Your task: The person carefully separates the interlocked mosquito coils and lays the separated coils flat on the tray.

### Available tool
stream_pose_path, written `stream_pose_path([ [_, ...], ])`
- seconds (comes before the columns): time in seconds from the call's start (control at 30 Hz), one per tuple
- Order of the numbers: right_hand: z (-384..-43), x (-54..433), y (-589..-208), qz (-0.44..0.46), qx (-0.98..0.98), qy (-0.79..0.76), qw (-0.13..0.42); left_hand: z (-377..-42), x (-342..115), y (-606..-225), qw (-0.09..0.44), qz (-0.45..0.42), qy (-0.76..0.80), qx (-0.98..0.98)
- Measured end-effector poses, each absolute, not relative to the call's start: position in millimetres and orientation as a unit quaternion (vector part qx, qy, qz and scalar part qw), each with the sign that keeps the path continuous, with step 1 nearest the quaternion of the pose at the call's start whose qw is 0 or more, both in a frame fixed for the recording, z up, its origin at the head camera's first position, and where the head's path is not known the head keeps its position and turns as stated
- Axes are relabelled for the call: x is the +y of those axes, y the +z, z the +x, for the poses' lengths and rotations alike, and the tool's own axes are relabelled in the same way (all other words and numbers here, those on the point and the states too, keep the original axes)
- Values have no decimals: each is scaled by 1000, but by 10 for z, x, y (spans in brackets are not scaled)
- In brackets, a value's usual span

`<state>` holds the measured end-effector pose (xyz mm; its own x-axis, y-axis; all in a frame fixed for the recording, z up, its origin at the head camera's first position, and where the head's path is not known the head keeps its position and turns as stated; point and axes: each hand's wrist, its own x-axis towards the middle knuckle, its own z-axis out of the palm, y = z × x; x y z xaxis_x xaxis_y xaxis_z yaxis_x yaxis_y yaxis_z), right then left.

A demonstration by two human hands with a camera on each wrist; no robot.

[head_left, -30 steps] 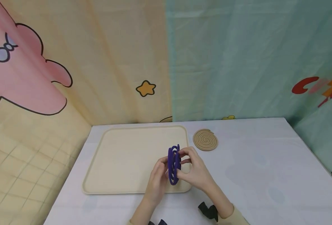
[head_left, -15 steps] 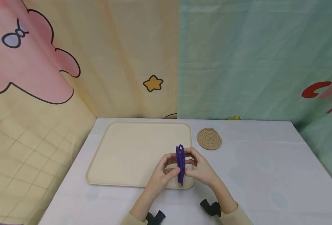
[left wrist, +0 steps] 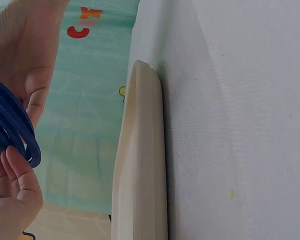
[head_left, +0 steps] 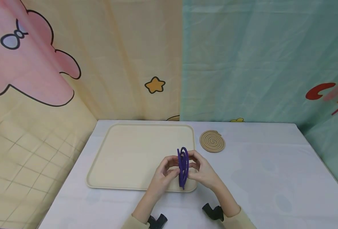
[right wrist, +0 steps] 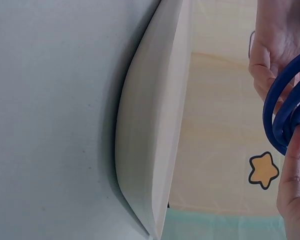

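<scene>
A purple spiral coil (head_left: pixel 183 168) stands nearly edge-on above the near right corner of the cream tray (head_left: pixel 140 152). My left hand (head_left: pixel 161 178) pinches it from the left with thumb and fingertips. On the other side, my right hand (head_left: pixel 204 173) grips it between thumb and fingers. In the left wrist view the coil (left wrist: pixel 12 120) looks blue, and its turns are slightly spread. The right wrist view has the same coil (right wrist: pixel 275 107) cut off by the frame edge, with a right-hand finger against its rings.
A flat tan spiral coil (head_left: pixel 212 141) lies on the white tabletop (head_left: pixel 260 178), right of the tray. Patterned curtains (head_left: pixel 237 63) hang behind and beside the table. Black camera mounts (head_left: pixel 157 221) sit at both wrists.
The coil has turned from slightly angled to nearly edge-on. My left hand has gone from lying along its side to pinching it with the thumb in front. The head view has shifted slightly.
</scene>
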<state>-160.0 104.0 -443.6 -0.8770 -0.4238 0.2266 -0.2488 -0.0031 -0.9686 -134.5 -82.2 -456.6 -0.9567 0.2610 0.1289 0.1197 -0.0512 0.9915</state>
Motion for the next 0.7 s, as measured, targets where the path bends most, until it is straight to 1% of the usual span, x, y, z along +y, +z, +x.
stream_pose_path([
  [0.23, -1623, 1061, -4458, -258, 694, -668, 78, -1348, -803, -4573, 42, 115, 729, 674],
  [0.37, -1602, 1049, -4433, -259, 702, -659, 72, -1340, -795, -4565, 37, 102, 733, 671],
  [0.53, -1556, 1005, -4410, -258, 705, -658, 53, -1316, -786, -4558, 11, 92, 736, 670],
  [0.7, -1545, 948, -4456, -263, 675, -689, 16, -1308, -787, -4581, -22, 78, 744, 663],
])
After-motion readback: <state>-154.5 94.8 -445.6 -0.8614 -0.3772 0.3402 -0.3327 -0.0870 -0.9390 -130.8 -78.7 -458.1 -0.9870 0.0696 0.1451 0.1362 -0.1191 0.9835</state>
